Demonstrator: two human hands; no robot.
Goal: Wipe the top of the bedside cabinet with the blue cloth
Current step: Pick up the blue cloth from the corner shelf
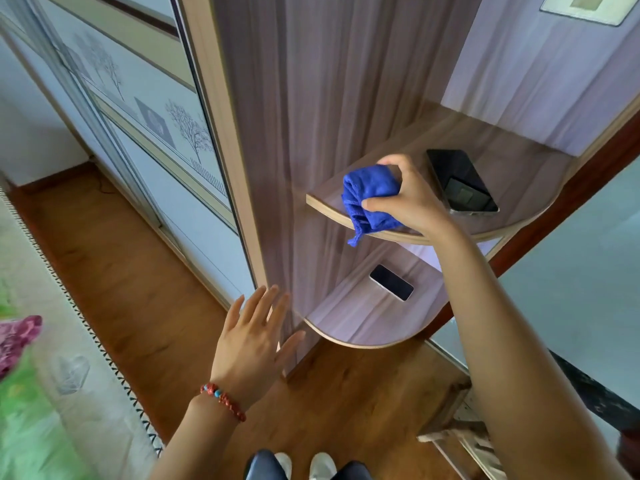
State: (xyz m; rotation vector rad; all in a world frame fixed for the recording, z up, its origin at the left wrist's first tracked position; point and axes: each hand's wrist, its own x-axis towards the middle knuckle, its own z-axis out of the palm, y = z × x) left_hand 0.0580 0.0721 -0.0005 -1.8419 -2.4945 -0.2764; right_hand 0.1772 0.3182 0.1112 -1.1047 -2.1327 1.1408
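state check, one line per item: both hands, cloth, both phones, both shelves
right hand: shut on blue cloth, over the top shelf's front edge
left hand: open, empty, fingers spread
blue cloth: bunched, one corner hanging past the edge
larger phone: flat on top shelf, screen dark
smaller phone: flat on lower shelf, screen dark

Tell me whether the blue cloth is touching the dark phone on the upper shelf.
Apart. The head view shows the cloth bunched in the right hand, with the hand and bare shelf between it and the phone.
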